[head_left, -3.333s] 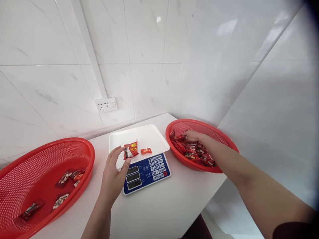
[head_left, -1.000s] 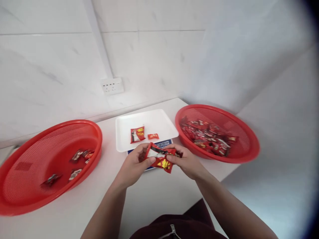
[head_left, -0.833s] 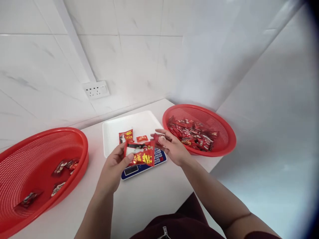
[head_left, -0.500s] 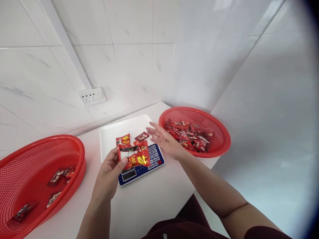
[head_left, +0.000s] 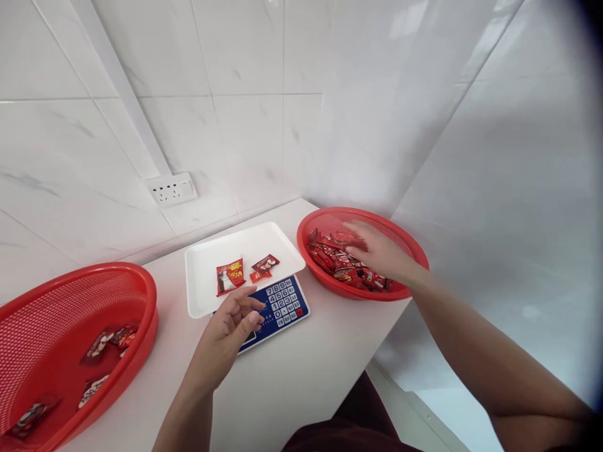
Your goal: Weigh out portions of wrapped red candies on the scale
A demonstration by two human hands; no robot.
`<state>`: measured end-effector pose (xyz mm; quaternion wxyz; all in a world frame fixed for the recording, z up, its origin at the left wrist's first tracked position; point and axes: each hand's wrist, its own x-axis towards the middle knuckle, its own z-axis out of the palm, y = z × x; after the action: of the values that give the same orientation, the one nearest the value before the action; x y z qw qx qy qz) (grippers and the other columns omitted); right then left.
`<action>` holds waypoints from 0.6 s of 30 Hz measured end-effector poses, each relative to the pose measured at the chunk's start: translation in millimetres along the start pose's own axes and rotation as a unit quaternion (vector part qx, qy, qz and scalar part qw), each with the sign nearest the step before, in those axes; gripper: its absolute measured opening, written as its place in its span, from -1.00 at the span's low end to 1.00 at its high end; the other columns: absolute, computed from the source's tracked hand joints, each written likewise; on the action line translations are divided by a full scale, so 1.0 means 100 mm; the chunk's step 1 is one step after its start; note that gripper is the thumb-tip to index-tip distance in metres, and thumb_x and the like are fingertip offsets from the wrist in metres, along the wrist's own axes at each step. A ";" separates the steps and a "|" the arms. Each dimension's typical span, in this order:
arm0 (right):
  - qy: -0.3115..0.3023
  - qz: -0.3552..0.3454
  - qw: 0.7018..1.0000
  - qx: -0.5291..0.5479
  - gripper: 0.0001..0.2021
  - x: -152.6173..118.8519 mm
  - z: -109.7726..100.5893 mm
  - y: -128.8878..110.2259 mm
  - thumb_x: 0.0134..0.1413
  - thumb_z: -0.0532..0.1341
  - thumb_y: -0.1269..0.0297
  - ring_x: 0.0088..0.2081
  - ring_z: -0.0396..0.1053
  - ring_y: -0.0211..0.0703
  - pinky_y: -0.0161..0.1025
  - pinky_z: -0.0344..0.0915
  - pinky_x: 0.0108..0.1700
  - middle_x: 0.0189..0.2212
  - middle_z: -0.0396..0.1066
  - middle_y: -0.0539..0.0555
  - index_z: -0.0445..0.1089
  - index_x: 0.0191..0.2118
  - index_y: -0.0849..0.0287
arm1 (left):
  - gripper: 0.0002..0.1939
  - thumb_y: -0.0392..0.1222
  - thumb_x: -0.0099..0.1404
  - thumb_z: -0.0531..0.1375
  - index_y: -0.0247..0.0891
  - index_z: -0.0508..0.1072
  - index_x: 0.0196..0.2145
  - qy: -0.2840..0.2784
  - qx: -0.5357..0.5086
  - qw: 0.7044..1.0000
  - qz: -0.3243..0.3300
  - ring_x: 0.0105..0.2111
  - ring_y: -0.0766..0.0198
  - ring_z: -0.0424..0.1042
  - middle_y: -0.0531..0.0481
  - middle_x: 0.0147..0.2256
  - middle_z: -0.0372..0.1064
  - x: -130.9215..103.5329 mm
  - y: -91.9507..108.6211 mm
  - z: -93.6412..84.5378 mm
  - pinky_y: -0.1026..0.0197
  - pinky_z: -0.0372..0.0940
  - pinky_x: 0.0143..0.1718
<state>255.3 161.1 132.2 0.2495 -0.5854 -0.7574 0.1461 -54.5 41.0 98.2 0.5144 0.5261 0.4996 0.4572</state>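
My right hand point(head_left: 379, 252) reaches over the right red basket point(head_left: 421, 251), with a blurred red packet point(head_left: 347, 240) between its thumb and fingers. Loosely curled, my left hand point(head_left: 227, 333) hangs over the front left part of the blue scale point(head_left: 271, 329) and holds nothing; its fingers are apart. Behind it, a white tray point(head_left: 200, 300) bears a red and yellow packet point(head_left: 230, 277), a dark red packet point(head_left: 266, 263) and a small red packet point(head_left: 260, 276). Several red packets point(head_left: 348, 260) lie piled in the right basket.
A larger red basket point(head_left: 149, 301) at the left holds several dark red packets point(head_left: 95, 347). Both baskets and the scale stand on a white table point(head_left: 282, 383) against a tiled wall point(head_left: 249, 144), which carries a socket panel point(head_left: 171, 189).
The red and yellow packet has left my left hand, which is lower now with its fingers loosened. My right hand has moved right, from beside the tray to over the right basket.
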 end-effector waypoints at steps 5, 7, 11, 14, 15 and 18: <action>-0.300 -0.005 0.949 -0.102 -0.20 0.26 0.42 0.16 -0.05 0.19 0.31 0.24 -0.05 0.25 0.07 0.17 0.08 0.34 -0.36 0.07 -0.16 0.30 -0.14 | -0.59 0.03 0.20 0.18 -0.15 0.31 -0.02 -0.029 0.021 0.999 -0.012 -0.27 0.23 0.38 -0.05 -0.22 0.36 -0.02 0.03 0.04 0.15 0.32 -0.20; -0.318 -0.012 0.939 -0.132 -0.15 0.33 0.58 0.21 -0.09 0.18 0.41 0.21 0.03 0.26 0.03 0.23 0.02 0.34 -0.36 0.12 -0.19 0.31 -0.12 | -0.58 0.04 0.20 0.18 -0.15 0.31 -0.02 -0.039 0.028 0.999 -0.014 -0.26 0.23 0.38 -0.05 -0.22 0.35 -0.04 0.04 0.05 0.16 0.31 -0.20; -0.239 -0.060 0.957 -0.155 -0.24 0.44 0.75 0.30 -0.11 0.20 0.42 0.02 0.29 0.21 -0.05 0.25 -0.07 0.22 0.04 0.28 0.00 0.27 0.04 | -0.56 0.07 0.18 0.19 -0.16 0.32 -0.04 -0.037 0.033 0.999 -0.014 -0.26 0.21 0.38 -0.05 -0.22 0.36 -0.05 0.06 0.05 0.14 0.31 -0.19; -0.182 -0.046 0.971 -0.150 -0.39 0.52 0.76 0.39 -0.04 0.15 0.42 -0.07 0.35 0.18 -0.04 0.23 -0.10 0.08 0.26 0.29 0.12 0.20 0.11 | -0.56 0.07 0.17 0.20 -0.17 0.33 -0.04 -0.036 0.035 0.999 -0.017 -0.25 0.20 0.38 -0.06 -0.23 0.37 -0.05 0.06 0.05 0.13 0.30 -0.18; -0.168 -0.039 0.974 -0.144 -0.42 0.55 0.75 0.42 -0.03 0.14 0.43 -0.07 0.35 0.16 -0.06 0.23 -0.10 0.05 0.30 0.27 0.14 0.18 0.11 | -0.56 0.07 0.17 0.20 -0.17 0.34 -0.05 -0.036 0.035 0.999 -0.016 -0.25 0.20 0.38 -0.07 -0.22 0.37 -0.05 0.05 0.05 0.14 0.30 -0.18; -0.131 -0.017 0.985 -0.110 -0.45 0.66 0.64 0.55 -0.01 0.14 0.42 -0.08 0.36 0.10 -0.11 0.24 -0.11 -0.01 0.38 0.18 0.16 0.16 0.09 | -0.56 0.08 0.16 0.21 -0.18 0.36 -0.06 -0.033 0.032 0.999 -0.014 -0.25 0.19 0.39 -0.08 -0.22 0.39 -0.05 0.06 0.04 0.15 0.31 -0.20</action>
<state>252.0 244.1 64.3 0.0848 -0.5719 -0.8050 0.1329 -50.9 36.4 103.9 0.5200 0.5500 0.5041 0.4159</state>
